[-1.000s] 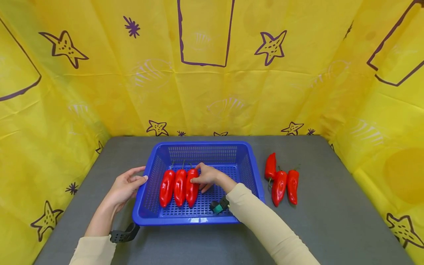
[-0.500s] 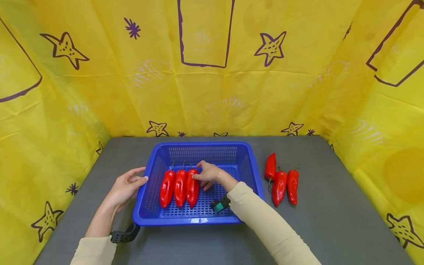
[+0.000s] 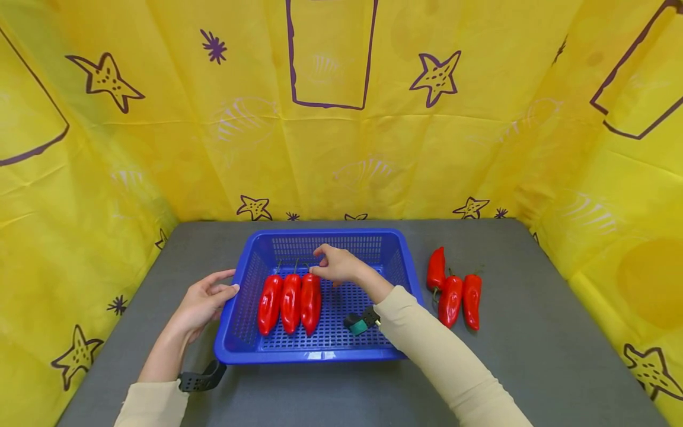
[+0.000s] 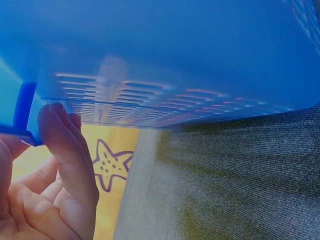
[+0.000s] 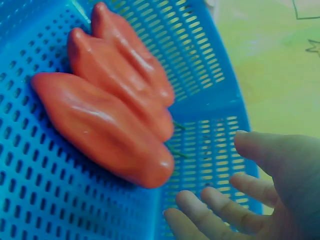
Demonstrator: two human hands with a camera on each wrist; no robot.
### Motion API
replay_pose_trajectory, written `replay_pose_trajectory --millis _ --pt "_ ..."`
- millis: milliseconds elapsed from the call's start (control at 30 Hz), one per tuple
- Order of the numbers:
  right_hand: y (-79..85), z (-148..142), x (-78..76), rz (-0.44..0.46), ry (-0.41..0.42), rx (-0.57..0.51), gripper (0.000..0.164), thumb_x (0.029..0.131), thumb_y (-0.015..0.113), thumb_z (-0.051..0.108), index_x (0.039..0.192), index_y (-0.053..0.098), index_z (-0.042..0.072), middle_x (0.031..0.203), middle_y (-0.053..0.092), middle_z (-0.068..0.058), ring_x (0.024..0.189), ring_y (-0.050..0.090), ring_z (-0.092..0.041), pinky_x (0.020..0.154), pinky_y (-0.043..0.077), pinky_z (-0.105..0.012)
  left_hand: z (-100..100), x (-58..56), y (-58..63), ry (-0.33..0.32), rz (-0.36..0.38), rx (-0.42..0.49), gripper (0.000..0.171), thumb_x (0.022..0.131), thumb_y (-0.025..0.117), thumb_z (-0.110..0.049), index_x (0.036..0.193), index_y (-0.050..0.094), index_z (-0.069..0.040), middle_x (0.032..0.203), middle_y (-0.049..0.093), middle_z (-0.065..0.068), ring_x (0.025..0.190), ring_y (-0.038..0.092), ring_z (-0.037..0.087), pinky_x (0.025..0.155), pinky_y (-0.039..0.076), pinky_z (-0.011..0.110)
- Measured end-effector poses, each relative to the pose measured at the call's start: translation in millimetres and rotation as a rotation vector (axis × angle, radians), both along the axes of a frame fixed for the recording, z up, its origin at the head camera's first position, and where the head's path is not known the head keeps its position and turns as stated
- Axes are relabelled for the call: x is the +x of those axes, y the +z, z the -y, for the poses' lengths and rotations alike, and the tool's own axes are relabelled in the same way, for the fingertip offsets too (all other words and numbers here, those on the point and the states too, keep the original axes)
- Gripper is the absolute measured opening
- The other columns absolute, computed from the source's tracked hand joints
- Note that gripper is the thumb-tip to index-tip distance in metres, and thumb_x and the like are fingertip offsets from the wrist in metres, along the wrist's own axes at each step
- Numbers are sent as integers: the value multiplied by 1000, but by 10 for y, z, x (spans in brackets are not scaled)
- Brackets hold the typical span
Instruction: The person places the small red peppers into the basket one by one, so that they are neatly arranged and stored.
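Observation:
Three red peppers lie side by side in the left half of a blue plastic basket point(image 3: 320, 356): a left one point(image 3: 269, 305), a middle one point(image 3: 291, 303) and a right one point(image 3: 311, 305). Their stems point to the far side. My left hand point(image 3: 205, 301) pinches the basket's left rim, thumb on top; in the left wrist view its fingers point(image 4: 67, 150) lie under the rim, against the outer wall. My right hand point(image 3: 342, 265) hovers over the stem end of the right pepper. The right wrist view shows its fingers point(image 5: 225, 212) spread and apart from the peppers, holding nothing.
To the right of the basket, three more red peppers lie on the grey table point(image 3: 533, 356): a far one point(image 3: 436, 268), a near one point(image 3: 450, 302) and a right one point(image 3: 472, 301). Yellow patterned cloth point(image 3: 341, 160) walls the table at the back and sides.
My right hand has let go of the right pepper and risen up and away toward the basket's far side. The left hand keeps its place on the rim.

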State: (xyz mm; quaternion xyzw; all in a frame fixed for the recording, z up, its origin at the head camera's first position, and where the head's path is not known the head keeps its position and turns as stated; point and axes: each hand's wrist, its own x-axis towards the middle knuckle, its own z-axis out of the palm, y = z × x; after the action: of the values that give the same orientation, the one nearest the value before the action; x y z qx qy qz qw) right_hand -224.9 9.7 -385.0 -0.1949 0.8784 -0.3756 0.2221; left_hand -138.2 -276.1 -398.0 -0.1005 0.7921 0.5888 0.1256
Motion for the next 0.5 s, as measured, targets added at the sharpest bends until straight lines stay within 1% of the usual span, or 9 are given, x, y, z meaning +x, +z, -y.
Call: replay_pose_trajectory --millis 100,200,267,367,500 --pt "63 -26 -6 -56 23 1 49 89 61 26 129 45 3 110 60 -16 72 66 -32 61 56 -33 0 -3 -3 2 1 2 65 89 61 -31 141 30 -6 99 65 11 82 68 23 71 56 40" --pt "127 -54 -5 -98 36 5 47 89 60 26 129 45 4 111 60 -15 67 65 -26 58 53 -26 2 -2 -1 2 1 1 66 89 61 -31 141 29 -6 98 65 10 82 68 23 71 56 40" --pt "167 -73 -3 -123 39 7 47 90 59 26 129 45 5 112 60 -14 67 65 -22 58 51 -23 3 -4 -6 9 6 0 65 89 61 -31 141 30 -7 98 65 10 82 68 23 71 56 40" --pt "224 -103 4 -156 38 4 45 90 59 27 128 46 8 112 61 -12 68 64 -16 60 51 -23 7 -5 -8 6 4 0 65 89 61 -30 141 30 -6 98 65 10 82 68 23 71 56 40" --pt "296 -155 15 -213 38 -10 43 89 60 27 128 48 11 113 62 -9 78 64 -16 69 52 -27 9 -8 -12 8 6 0 65 89 61 -30 141 30 -6 98 65 11 82 68 23 71 56 41"
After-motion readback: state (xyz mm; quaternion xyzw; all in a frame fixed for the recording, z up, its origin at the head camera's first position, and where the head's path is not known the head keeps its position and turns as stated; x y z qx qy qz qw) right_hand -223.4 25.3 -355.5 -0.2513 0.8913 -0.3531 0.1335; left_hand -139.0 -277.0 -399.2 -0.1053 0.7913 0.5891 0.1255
